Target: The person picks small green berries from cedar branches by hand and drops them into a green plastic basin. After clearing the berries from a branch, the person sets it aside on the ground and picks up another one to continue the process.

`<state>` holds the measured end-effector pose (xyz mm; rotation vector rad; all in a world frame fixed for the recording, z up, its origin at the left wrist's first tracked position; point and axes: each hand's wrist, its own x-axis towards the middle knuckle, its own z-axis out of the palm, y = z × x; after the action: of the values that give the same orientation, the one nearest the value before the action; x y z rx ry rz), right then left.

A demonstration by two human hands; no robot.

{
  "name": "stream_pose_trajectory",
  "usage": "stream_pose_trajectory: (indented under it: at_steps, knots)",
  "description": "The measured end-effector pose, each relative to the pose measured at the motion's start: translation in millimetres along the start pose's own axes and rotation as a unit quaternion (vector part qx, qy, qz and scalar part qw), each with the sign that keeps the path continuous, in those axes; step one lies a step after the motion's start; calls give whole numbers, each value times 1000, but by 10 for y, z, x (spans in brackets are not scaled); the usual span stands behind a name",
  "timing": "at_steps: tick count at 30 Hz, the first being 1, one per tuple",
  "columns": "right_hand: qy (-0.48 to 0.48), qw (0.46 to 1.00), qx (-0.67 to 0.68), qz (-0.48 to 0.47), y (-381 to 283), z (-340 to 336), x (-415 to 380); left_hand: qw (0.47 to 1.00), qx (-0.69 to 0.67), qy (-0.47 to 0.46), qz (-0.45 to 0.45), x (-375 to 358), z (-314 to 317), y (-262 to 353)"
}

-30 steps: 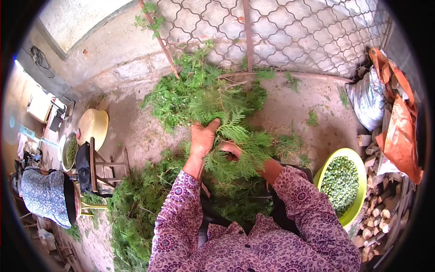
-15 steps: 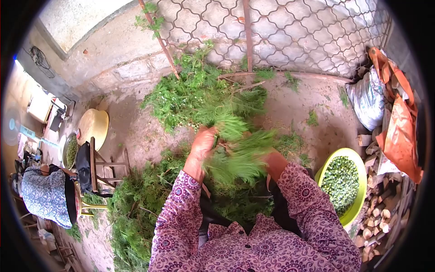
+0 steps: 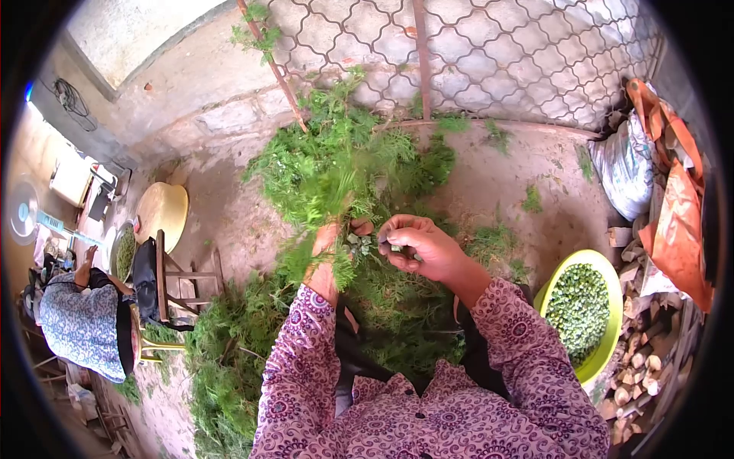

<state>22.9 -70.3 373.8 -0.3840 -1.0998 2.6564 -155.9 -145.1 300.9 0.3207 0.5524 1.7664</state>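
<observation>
Both hands point(image 3: 375, 245) around one green sprig point(image 3: 336, 180).

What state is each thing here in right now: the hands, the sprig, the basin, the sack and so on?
left hand: closed around a leafy sprig
leafy sprig: held upright, fanned out
right hand: fingers pinched at the sprig's base
green basin: nearly full of small green cones
cut branches: heaped loose on the ground
white sack: bulging, leaning by the wall
wooden chair: standing, a dark bag on it
</observation>
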Motion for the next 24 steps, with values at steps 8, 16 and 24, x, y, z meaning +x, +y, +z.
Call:
stream_pose_trajectory:
  at_steps: [8,16,24]
  knots:
    - [84,973,-211,-33,75,117,55,987,143,72,-19,-202,572,-15]
    - [91,737,-617,-261,86,103,31,955,236,157,-82,177,368,-23]
    - [13,816,-546,-190,225,-262,8,933,314,174,-25,130,504,-61]
